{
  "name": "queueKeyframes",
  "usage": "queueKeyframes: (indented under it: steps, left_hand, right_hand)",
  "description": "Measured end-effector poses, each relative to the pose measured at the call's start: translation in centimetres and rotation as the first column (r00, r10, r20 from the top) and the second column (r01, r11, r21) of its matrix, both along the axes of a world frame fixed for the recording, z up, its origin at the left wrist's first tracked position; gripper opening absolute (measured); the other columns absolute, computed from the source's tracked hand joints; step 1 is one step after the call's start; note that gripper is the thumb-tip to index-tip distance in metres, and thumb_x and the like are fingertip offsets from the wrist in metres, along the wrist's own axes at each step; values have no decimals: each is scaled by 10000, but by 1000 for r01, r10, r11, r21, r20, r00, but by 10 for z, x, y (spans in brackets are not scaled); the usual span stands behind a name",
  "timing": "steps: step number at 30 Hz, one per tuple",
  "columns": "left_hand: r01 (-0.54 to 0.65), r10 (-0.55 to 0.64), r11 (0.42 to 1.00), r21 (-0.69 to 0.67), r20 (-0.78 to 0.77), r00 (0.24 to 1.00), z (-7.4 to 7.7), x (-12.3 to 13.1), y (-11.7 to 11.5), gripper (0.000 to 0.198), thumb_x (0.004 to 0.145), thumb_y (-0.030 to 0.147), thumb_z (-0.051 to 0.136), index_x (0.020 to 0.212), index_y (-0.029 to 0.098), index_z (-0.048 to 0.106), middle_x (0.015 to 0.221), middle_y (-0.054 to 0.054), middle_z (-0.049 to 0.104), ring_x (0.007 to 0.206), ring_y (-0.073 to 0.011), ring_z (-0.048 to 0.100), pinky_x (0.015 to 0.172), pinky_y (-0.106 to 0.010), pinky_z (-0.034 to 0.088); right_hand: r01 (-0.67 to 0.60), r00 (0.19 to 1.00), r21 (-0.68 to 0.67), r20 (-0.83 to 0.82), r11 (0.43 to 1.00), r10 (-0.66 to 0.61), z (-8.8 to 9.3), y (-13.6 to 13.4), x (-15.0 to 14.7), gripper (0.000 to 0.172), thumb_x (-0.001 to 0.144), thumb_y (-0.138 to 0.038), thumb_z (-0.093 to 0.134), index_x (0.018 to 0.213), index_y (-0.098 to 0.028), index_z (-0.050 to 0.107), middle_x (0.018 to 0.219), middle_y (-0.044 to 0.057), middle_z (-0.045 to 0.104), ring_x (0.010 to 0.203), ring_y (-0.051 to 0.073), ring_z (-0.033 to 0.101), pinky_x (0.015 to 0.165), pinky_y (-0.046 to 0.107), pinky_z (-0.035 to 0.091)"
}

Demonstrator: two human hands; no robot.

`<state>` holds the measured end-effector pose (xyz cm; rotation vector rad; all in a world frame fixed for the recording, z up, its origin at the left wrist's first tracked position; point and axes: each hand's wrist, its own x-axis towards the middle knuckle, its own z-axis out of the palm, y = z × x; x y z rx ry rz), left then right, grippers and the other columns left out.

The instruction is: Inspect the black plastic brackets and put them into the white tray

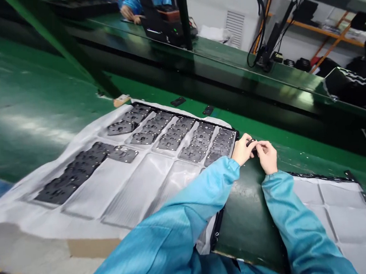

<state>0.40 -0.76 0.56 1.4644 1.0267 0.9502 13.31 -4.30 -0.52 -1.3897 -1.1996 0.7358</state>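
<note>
Over the green tabletop point(250, 207), between two trays, my hands come together around a small black part point(251, 142). My left hand point(243, 149) has its fingers closed on that part. The fingertips of my right hand point(266, 154) pinch at its right end. Most of the part is hidden by fingers, so its exact kind does not show. Left of my hands lies a tray lined with white sheet point(126, 178). Its compartments hold overlapping rows of flat black plates point(170, 140), and several front compartments show only white lining.
A second white-lined tray point(334, 201) sits to the right. Two loose black plates point(178, 101) lie behind the left tray. Across the conveyor line point(222, 67) a person in blue sleeves point(134, 2) works. A green post point(66, 45) slants at upper left.
</note>
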Motion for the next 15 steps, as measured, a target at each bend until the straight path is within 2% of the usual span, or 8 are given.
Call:
queueKeyframes:
  steps: [2,4,7,10,15]
  left_hand:
    - [29,-21,996,82,-101,995,3,-2,-3,175,833,352,557,881,194,499,705,32,614,510,-74,533,521,-179,400]
    - [54,-21,982,184,-175,984,4,-2,-3,127,800,283,590,853,186,526,735,15,625,607,-100,570,580,-191,404]
    - [101,-29,958,267,-260,965,2,0,-2,73,779,231,588,786,176,541,701,2,607,660,-136,575,606,-216,390]
    - [127,-34,951,283,-310,950,0,2,-1,100,790,237,571,721,174,535,665,-6,589,647,-149,565,606,-233,381]
    - [147,-63,951,271,-296,953,4,1,-4,76,798,227,559,745,177,540,677,-9,593,649,-149,560,597,-235,367]
  right_hand:
    - [21,999,-16,-38,1000,-21,1,-1,1,297,830,-443,583,908,-157,605,683,-4,563,534,89,488,488,210,416]
    - [-20,997,-69,-79,997,15,2,-1,1,308,828,-453,580,925,-162,610,601,-32,521,458,78,436,423,205,369]
    - [-40,997,-111,-70,993,32,3,-2,0,306,801,-459,606,880,-164,606,580,-37,518,421,69,408,391,205,339]
    - [0,1000,-81,-10,997,0,3,-3,-2,290,797,-459,602,820,-170,594,608,-21,542,466,85,459,423,212,369]
    - [11,999,-41,36,999,-9,5,-4,-2,257,809,-429,588,784,-174,586,674,6,590,572,125,548,526,242,448]
